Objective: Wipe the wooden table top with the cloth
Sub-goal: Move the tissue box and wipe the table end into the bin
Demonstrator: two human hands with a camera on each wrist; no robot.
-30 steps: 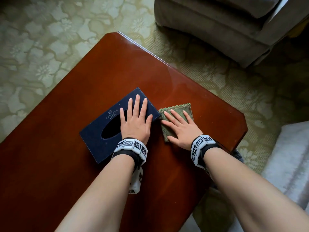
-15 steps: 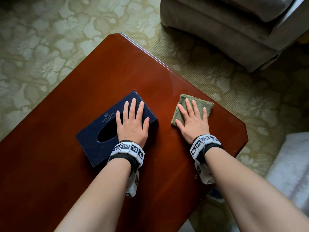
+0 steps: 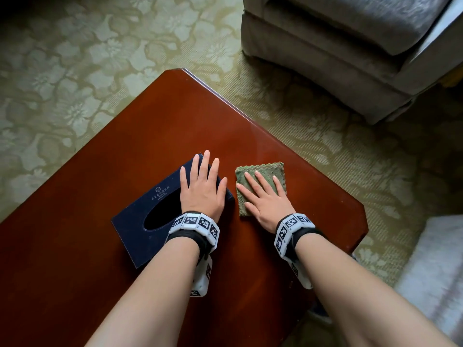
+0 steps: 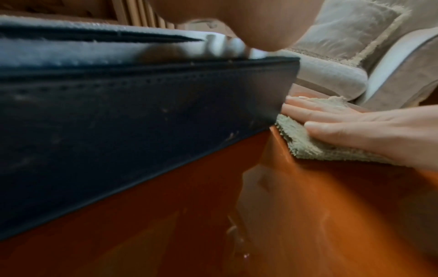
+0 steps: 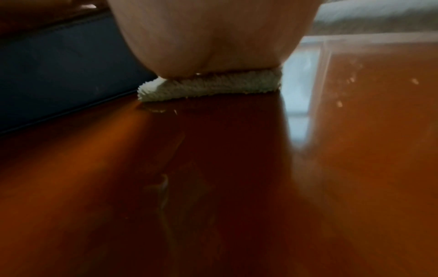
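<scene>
From the head camera, one wooden table top (image 3: 155, 126) carries two things: one dark blue tissue box (image 3: 150, 219) and one green cloth (image 3: 265, 171). The left hand (image 3: 203, 189) lies flat on the box with fingers straight and slightly spread. The right hand (image 3: 265, 199) lies flat on the cloth, fingers straight and fanned, pressing it to the wood just beside the box, near the table's right end. A small pale emblem with two lines of print sits on the box lid beside its oval slot; the writing is too small to read. Each wrist wears one band of black-and-white square markers. A grey armchair (image 3: 350, 46) stands on a floral carpet (image 3: 75, 58) beyond the table.

The left wrist view alone shows the box's stitched side wall (image 4: 142, 121) up close, with the right hand's fingers (image 4: 331, 129) flat on the cloth just past the box corner.

The right wrist view shows only the heel of the palm (image 5: 208, 37) resting on the cloth's folded edge (image 5: 213, 86), plus glare and specks on the polished wood; the fingers are hidden here.
</scene>
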